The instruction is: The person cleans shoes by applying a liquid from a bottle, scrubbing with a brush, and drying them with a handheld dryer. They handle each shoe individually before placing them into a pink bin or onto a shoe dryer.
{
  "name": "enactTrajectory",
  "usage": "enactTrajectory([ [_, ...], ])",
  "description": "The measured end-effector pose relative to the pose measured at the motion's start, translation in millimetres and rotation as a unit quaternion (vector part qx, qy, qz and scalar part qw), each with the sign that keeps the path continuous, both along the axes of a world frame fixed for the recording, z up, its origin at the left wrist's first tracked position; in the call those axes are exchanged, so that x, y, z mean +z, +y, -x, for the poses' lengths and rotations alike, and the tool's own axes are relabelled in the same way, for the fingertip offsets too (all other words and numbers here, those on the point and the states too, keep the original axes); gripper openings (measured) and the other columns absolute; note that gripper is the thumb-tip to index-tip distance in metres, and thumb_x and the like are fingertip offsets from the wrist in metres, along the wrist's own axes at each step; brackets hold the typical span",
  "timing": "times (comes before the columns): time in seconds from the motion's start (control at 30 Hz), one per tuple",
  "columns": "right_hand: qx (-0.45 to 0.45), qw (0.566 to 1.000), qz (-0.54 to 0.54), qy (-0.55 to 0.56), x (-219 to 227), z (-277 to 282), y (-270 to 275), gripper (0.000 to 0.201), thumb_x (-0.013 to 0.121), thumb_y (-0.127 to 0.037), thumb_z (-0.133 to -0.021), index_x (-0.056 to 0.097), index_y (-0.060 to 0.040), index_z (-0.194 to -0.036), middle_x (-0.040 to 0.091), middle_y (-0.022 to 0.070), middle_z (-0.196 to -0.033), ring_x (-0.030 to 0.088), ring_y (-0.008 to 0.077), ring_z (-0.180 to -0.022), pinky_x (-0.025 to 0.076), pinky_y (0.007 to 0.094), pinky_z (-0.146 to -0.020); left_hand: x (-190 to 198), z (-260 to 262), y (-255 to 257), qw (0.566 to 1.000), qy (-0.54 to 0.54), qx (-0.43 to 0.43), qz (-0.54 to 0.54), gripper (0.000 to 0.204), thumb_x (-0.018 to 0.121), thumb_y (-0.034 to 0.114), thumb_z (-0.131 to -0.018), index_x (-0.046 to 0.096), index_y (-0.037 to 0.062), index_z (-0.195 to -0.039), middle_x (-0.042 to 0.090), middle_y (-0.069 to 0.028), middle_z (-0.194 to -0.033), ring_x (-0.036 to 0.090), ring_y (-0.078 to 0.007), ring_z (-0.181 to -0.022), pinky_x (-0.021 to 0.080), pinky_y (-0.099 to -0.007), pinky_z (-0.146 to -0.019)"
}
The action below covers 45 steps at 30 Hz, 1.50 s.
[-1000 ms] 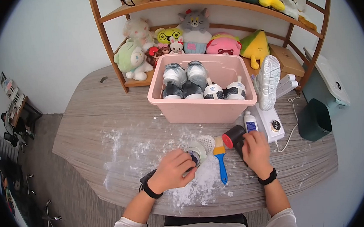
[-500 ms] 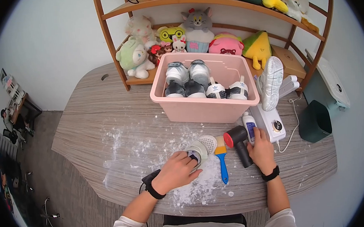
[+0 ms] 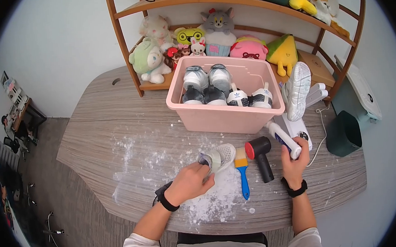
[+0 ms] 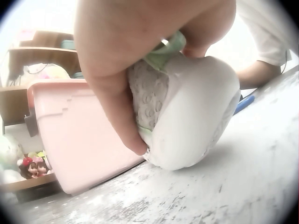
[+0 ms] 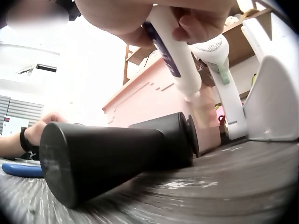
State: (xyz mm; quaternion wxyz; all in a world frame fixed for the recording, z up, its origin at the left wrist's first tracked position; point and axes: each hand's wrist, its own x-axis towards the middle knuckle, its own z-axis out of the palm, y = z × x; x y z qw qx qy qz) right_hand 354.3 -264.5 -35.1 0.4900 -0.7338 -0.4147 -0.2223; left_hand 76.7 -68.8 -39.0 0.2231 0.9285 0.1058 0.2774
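Observation:
My left hand (image 3: pixel 190 183) grips a white and pale-green shoe (image 3: pixel 223 154) by its ankle opening, over the powder-covered part of the table. In the left wrist view the shoe's rounded white end (image 4: pixel 196 112) faces the camera, tilted close over the tabletop. My right hand (image 3: pixel 295 165) holds a white squeeze bottle (image 3: pixel 281 137) with a dark blue label, its narrow tip pointing away from me. Between the hands lie a blue-handled paintbrush (image 3: pixel 243 180) and a black handheld blower (image 3: pixel 265 164) with a red ring. In the right wrist view the bottle (image 5: pixel 176 53) slants tip-down above the blower.
A pink bin (image 3: pixel 225 119) with several shoes stands at the back. Right of it, a white shoe (image 3: pixel 298 91) sits sole-out on a white shoe dryer (image 3: pixel 294 125) with a cord. White powder (image 3: pixel 212 202) covers the front middle of the table (image 3: pixel 92 117). Plush toys fill the shelf behind.
My right hand moved from the blower to the bottle, picked it up and tilted it. My left hand stayed on the shoe, which has turned slightly.

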Motion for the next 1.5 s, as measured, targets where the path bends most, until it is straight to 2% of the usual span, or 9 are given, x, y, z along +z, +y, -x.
enactTrajectory([
  [0.1, 0.054, 0.995, -0.084, 0.024, 1, 4, -4, 0.037, 0.079, -0.007, -0.085, 0.06, 0.0012, -0.115, 0.065, 0.0137, -0.108, 0.063, 0.0239, -0.095, 0.051, 0.0354, -0.089, -1, 1, 1, 1.0, 0.005, 0.008, 0.014, 0.025, 0.074, 0.017, -0.086, 0.056, 0.0021, -0.076, 0.058, -0.015, -0.066, 0.062, -0.0358, -0.062, 0.051, -0.0449, -0.056],
  [0.2, 0.15, 0.967, -0.149, 0.142, -2, 10, -7, 0.034, 0.076, -0.008, -0.088, 0.058, 0.0005, -0.116, 0.064, 0.012, -0.106, 0.062, 0.0226, -0.097, 0.05, 0.037, -0.091, 1, 0, 0, 1.0, -0.002, -0.01, 0.01, 0.026, 0.075, 0.017, -0.085, 0.056, 0.0035, -0.074, 0.058, -0.0129, -0.066, 0.061, -0.0342, -0.061, 0.05, -0.0439, -0.055],
  [0.3, 0.188, 0.954, -0.071, 0.222, -11, 9, -10, 0.032, 0.074, -0.011, -0.092, 0.056, -0.0001, -0.117, 0.064, 0.0094, -0.099, 0.063, 0.0173, -0.086, 0.054, 0.032, -0.08, -1, -3, 2, 0.997, -0.043, -0.061, -0.01, 0.025, 0.077, 0.013, -0.079, 0.055, 0.0047, -0.07, 0.052, -0.0102, -0.062, 0.055, -0.0314, -0.057, 0.046, -0.0409, -0.052],
  [0.37, 0.157, 0.912, -0.101, 0.367, 3, 23, 1, 0.028, 0.068, -0.021, -0.097, 0.058, -0.0022, -0.115, 0.064, 0.0039, -0.085, 0.055, 0.006, -0.056, 0.041, 0.0207, -0.045, 3, -6, 2, 0.995, -0.047, -0.087, -0.022, 0.025, 0.077, 0.013, -0.078, 0.055, 0.0052, -0.07, 0.052, -0.0099, -0.062, 0.055, -0.031, -0.058, 0.047, -0.0404, -0.053],
  [0.5, 0.184, 0.882, -0.089, 0.425, 6, 21, 4, 0.023, 0.067, -0.021, -0.1, 0.058, -0.0033, -0.113, 0.064, 0.0038, -0.08, 0.058, 0.0079, -0.055, 0.043, 0.0209, -0.045, 0, -3, 3, 0.992, -0.025, -0.117, -0.036, 0.02, 0.076, 0.014, -0.078, 0.059, 0.0048, -0.072, 0.057, -0.0108, -0.067, 0.06, -0.0316, -0.066, 0.051, -0.0424, -0.063],
  [0.6, 0.203, 0.868, -0.074, 0.448, 0, 20, 5, 0.026, 0.072, -0.011, -0.096, 0.056, -0.0013, -0.115, 0.064, 0.0044, -0.083, 0.059, 0.008, -0.056, 0.044, 0.0207, -0.047, 0, -3, 3, 0.992, -0.023, -0.12, -0.034, 0.021, 0.075, 0.014, -0.079, 0.058, 0.0043, -0.071, 0.056, -0.0113, -0.067, 0.059, -0.0319, -0.066, 0.051, -0.0424, -0.064],
  [0.8, 0.234, 0.851, 0.006, 0.47, 7, 27, 10, 0.023, 0.074, -0.012, -0.096, 0.06, 0.0012, -0.107, 0.068, 0.0058, -0.08, 0.06, 0.0086, -0.056, 0.045, 0.0215, -0.047, 1, -4, 4, 0.991, -0.023, -0.13, -0.029, 0.02, 0.075, 0.014, -0.078, 0.059, 0.0042, -0.071, 0.056, -0.0117, -0.067, 0.059, -0.0324, -0.066, 0.051, -0.0421, -0.064],
  [1.1, 0.224, 0.835, -0.008, 0.503, 7, 31, 13, 0.021, 0.072, -0.017, -0.098, 0.066, 0.0027, -0.097, 0.071, 0.0108, -0.082, 0.064, 0.0141, -0.058, 0.048, 0.0254, -0.047, 2, -5, 4, 0.987, -0.04, -0.152, -0.029, 0.02, 0.076, 0.011, -0.073, 0.058, 0.0044, -0.069, 0.055, -0.0107, -0.063, 0.057, -0.0313, -0.062, 0.052, -0.04, -0.063],
  [1.5, 0.195, 0.827, -0.051, 0.524, 5, 31, 14, 0.021, 0.074, -0.017, -0.098, 0.067, 0.0018, -0.094, 0.07, 0.0091, -0.077, 0.061, 0.0111, -0.053, 0.044, 0.0231, -0.044, 1, -4, 4, 0.991, -0.038, -0.13, -0.014, 0.025, 0.078, 0.014, -0.077, 0.057, 0.0051, -0.067, 0.052, -0.0095, -0.06, 0.056, -0.0302, -0.058, 0.046, -0.0408, -0.054],
])
